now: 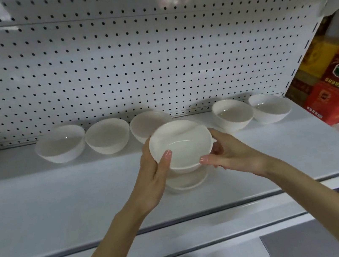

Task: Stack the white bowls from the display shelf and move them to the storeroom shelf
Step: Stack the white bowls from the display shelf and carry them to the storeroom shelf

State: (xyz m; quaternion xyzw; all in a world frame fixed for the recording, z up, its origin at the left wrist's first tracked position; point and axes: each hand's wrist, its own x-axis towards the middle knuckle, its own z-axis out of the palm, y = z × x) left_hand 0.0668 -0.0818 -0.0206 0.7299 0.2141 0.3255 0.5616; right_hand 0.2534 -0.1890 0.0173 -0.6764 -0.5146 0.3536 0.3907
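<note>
Mid-shelf, near edge of the smooth white display shelf (64, 200): both hands are clamped on the top bowl (181, 146), which is glossy white, round and deep. The left hand (155, 175) has its thumb over the rim and the right hand (235, 159) pinches the right side. A lower bowl (187, 182) sits right beneath it. Far back, a row of bowls (107, 136) stands upright along the perforated pegboard (109, 60). Red cartons (337, 97) are at far right.

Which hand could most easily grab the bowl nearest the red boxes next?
Probably the right hand: it grips the held bowl on that side, with the end bowl beyond it; the left hand would cross over.
</note>
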